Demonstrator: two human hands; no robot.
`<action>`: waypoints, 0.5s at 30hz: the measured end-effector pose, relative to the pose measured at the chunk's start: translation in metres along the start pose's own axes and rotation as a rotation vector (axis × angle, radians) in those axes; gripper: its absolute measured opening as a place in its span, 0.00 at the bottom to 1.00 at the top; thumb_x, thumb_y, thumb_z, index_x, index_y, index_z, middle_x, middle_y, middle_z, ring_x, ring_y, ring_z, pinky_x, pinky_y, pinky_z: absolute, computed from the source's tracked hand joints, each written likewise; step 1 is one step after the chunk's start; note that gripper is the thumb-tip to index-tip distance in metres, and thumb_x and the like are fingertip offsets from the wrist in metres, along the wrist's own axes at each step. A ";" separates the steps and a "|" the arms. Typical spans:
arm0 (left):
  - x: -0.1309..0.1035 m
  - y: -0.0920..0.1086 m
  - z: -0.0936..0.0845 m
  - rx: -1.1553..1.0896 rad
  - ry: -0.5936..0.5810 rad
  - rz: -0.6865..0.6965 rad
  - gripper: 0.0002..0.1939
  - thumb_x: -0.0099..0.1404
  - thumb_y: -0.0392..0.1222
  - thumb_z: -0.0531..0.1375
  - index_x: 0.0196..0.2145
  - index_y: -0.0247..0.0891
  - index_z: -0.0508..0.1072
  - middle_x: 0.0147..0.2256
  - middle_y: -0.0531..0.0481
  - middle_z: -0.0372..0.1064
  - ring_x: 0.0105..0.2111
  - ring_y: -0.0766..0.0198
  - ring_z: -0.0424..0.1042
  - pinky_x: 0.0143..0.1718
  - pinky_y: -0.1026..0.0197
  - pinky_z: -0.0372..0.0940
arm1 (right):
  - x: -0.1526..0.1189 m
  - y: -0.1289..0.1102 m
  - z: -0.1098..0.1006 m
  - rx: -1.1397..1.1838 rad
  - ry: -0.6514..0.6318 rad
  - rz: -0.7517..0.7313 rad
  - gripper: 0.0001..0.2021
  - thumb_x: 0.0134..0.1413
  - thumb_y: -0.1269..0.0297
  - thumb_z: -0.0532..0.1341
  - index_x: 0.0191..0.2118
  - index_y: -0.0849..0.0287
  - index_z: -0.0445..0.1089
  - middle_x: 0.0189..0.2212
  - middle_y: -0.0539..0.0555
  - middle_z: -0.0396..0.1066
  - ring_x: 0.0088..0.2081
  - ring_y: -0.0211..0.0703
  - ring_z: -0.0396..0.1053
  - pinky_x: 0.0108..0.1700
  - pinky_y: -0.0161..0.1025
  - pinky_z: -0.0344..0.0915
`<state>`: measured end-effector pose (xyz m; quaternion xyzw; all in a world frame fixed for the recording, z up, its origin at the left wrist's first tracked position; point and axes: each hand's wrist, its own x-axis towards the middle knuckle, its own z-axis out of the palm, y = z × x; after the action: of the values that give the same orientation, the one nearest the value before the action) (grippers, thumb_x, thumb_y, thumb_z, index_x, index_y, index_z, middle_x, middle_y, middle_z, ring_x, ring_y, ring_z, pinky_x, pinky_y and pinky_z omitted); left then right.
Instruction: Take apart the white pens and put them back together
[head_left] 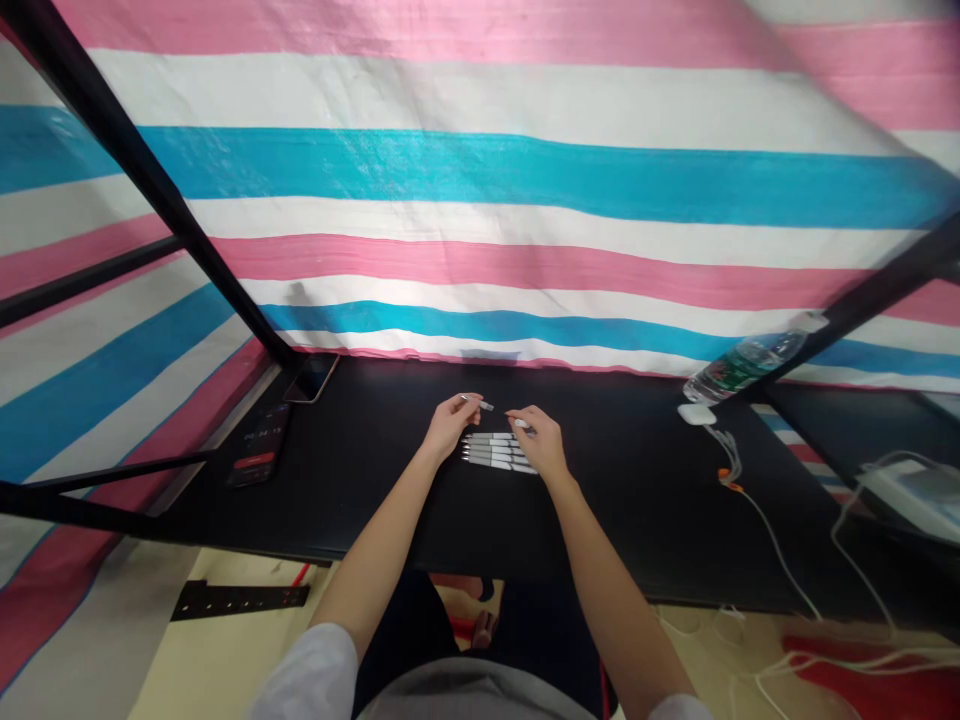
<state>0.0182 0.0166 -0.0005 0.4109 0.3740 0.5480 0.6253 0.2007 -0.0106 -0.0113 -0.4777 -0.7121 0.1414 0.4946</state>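
Over the black table [360, 500], my left hand [448, 424] pinches a short grey-and-white pen piece [486, 406] that points to the right. Across a small gap, my right hand [545, 442] is closed on a small white pen piece [521, 423]. The exact form of both pieces is too small to make out. Just below and between the hands lie several white and grey pens [495, 453], side by side in a row, with their dark pointed tips to the left. My right fingers hide part of the upper pens' right ends.
To the left lie a phone showing a timer [259, 445] and another dark phone [313, 378]. At the right are a clear water bottle [742, 362], a white charger [697, 414] and its cable [772, 540]. Black frame bars [217, 275] and a striped sheet [480, 180] enclose the table.
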 end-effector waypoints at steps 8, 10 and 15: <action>-0.004 -0.001 0.001 0.206 -0.066 0.054 0.16 0.55 0.48 0.67 0.35 0.32 0.76 0.24 0.50 0.70 0.25 0.67 0.68 0.33 0.63 0.63 | 0.001 -0.006 -0.001 0.109 -0.005 0.073 0.14 0.55 0.67 0.57 0.45 0.56 0.76 0.35 0.54 0.76 0.36 0.43 0.73 0.40 0.39 0.70; -0.005 0.000 0.000 0.216 -0.109 0.031 0.16 0.55 0.48 0.67 0.36 0.32 0.76 0.25 0.49 0.71 0.26 0.67 0.69 0.33 0.62 0.64 | 0.002 -0.007 -0.001 0.146 0.028 0.124 0.12 0.55 0.64 0.58 0.43 0.56 0.76 0.34 0.54 0.77 0.36 0.44 0.74 0.39 0.39 0.71; -0.006 0.001 0.001 0.230 -0.163 0.015 0.16 0.55 0.48 0.67 0.36 0.32 0.76 0.26 0.49 0.72 0.26 0.67 0.70 0.33 0.62 0.64 | 0.002 -0.010 0.001 0.168 0.042 0.167 0.11 0.55 0.60 0.60 0.38 0.57 0.76 0.36 0.55 0.78 0.37 0.45 0.75 0.41 0.40 0.71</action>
<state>0.0179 0.0105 0.0008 0.5255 0.3794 0.4710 0.5984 0.1947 -0.0139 -0.0044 -0.4949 -0.6450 0.2312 0.5344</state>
